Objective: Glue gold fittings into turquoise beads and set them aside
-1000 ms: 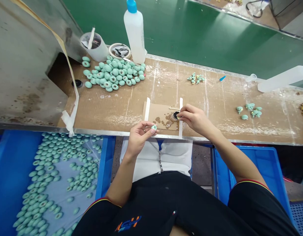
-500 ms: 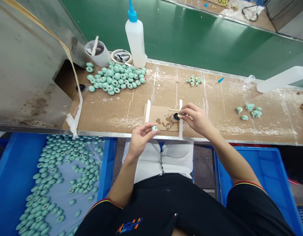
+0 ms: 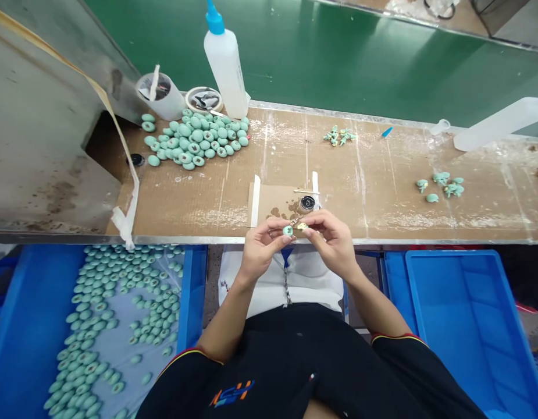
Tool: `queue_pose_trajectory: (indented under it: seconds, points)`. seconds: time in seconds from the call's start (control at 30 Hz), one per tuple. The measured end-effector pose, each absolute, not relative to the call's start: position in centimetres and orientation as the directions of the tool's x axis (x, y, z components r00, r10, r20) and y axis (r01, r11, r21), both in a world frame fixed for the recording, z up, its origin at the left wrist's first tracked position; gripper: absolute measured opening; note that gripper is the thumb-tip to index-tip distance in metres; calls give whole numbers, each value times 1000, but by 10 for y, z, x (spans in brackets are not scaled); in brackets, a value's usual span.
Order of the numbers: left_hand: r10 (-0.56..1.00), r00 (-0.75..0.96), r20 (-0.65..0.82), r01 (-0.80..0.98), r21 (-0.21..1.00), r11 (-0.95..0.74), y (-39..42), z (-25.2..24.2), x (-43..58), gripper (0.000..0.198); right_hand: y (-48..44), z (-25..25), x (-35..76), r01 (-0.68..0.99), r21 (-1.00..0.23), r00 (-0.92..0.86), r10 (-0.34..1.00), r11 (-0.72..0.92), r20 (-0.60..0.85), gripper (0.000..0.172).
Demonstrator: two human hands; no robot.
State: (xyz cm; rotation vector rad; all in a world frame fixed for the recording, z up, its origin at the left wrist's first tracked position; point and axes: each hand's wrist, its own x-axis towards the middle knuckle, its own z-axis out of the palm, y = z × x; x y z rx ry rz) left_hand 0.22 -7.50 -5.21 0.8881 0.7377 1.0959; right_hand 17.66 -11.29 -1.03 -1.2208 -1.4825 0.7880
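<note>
My left hand [image 3: 260,244] pinches a small round teal piece [image 3: 287,230] at the near edge of the cardboard-covered bench [image 3: 373,192]. My right hand [image 3: 332,235] is closed on a tiny yellowish part [image 3: 302,226], held right beside the teal piece. Just beyond both hands a small black glue pot [image 3: 306,203] sits on a taped cardboard pad [image 3: 275,203] stained with brown spots.
A heap of teal pieces [image 3: 196,139] lies at the back left, near a squeeze bottle [image 3: 224,61], a cup [image 3: 159,96] and a tape roll [image 3: 203,98]. A blue bin [image 3: 15,326] holds several more. Small teal figures [image 3: 443,186] lie right; another blue bin [image 3: 465,326] stands below.
My right hand has left the glue pot and come back toward me, meeting the left hand at the bench edge. The left hand has shifted slightly right with the teal piece.
</note>
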Motion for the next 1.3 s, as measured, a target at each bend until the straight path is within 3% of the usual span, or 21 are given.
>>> queue_pose_trajectory:
  seconds: [0.3,0.6,0.7,0.87,1.0,1.3]
  points:
    - [949,314,39,-414,905,99,-80,-49,7,27,-120,-28,171,179,-949,59,960,260,274,12]
    - [911,297,285,-107,958,-265,-81,-46,-3,18,-119,-31,177,156,-973,2,985,171,173,19]
    - [911,337,236,-120,971,-207,-81,-43,-5,19,-120,-33,179,75,-990,9,993,118,119,20]
    - [938,345,28,-228,972,55,-84,-35,-4,26,-123,-34,176,23,-991,57,990,128,129,18]
    - [939,335,-76,-229,960,159,-82,-30,-3,32,-123,-29,176,155,-969,52,978,193,203,12]
    - [886,459,-59,-237,953,186,-72,-25,-1,26,-129,-22,183,342,-877,-25,936,338,352,15]
